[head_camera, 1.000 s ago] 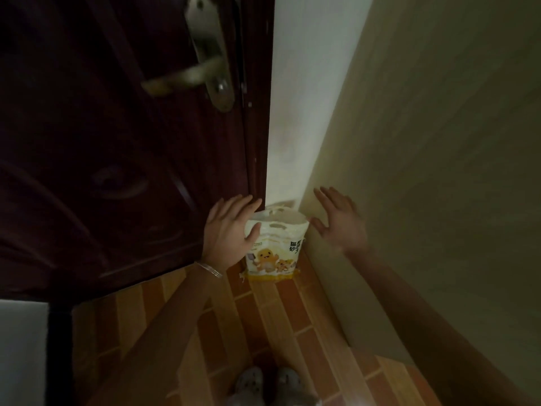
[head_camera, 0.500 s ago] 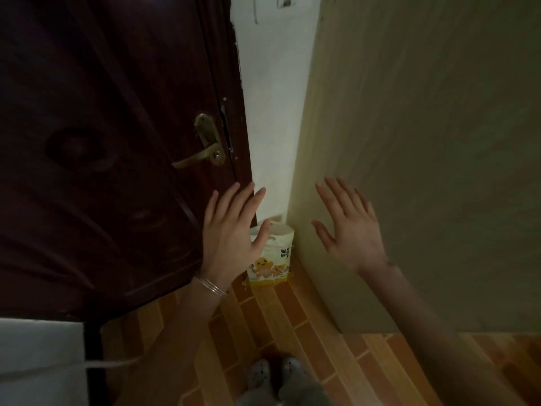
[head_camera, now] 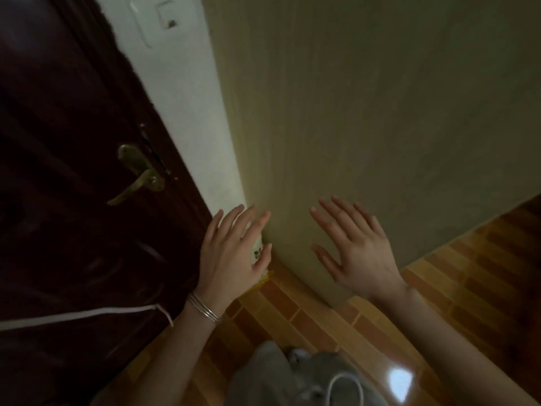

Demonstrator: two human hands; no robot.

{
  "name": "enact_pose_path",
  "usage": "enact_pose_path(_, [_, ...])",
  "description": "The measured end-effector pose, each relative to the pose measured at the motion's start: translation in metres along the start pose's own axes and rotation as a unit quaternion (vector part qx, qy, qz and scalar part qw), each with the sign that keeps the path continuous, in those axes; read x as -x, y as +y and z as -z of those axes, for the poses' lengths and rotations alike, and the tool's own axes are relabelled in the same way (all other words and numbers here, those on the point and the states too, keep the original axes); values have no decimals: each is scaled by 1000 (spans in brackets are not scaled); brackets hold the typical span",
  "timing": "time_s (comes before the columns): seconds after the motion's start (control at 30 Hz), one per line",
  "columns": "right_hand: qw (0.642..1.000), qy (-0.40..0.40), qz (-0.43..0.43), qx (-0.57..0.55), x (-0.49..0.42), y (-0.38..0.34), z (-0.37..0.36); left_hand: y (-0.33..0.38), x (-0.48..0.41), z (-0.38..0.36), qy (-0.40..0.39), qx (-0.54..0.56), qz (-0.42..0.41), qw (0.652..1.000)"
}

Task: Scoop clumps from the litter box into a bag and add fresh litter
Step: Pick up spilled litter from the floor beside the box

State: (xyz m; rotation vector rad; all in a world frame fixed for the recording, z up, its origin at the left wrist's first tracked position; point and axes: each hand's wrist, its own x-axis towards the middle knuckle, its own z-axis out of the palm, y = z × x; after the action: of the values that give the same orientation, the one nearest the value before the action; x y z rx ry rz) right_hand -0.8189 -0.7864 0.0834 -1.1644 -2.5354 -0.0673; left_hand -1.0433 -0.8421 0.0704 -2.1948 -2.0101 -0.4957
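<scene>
A white and yellow litter bag [head_camera: 258,253] stands on the floor in the corner between the door and the wall. My left hand [head_camera: 234,256] hovers in front of it and hides most of it; only a strip by the thumb and a yellow bottom edge show. That hand is open, fingers spread, holding nothing. My right hand [head_camera: 355,249] is raised in front of the yellowish wall to the right, open too, with spread fingers. No litter box or scoop is in view.
A dark red door [head_camera: 73,200] with a brass lever handle [head_camera: 137,177] fills the left. A white wall strip [head_camera: 181,92] carries a switch plate [head_camera: 159,17]. A yellowish wall [head_camera: 366,112] stands right. Orange tiled floor [head_camera: 292,317] lies below, with my grey trousers and shoes.
The view has tilted up and to the right. Both hands have risen away from the bag, which was in plain sight a second ago and is mostly covered by my left hand.
</scene>
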Motion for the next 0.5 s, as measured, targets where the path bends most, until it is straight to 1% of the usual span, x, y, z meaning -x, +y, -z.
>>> enact_pose_path(0.13, [995,-18,-94,35,31,-6,8,14,-22,-4,-55,34,-99,993])
enact_pose_path(0.27, [973,-37,-216,70,69,-20,16,32,-36,-2,-76,79,-208,972])
enact_pose_path(0.4, [932,-29,-347,96,117,-42,31,62,-34,0,-94,133,-340,926])
enact_pose_path(0.5, [898,-3,-427,102,155,-63,47,95,-28,3,-94,156,-411,894])
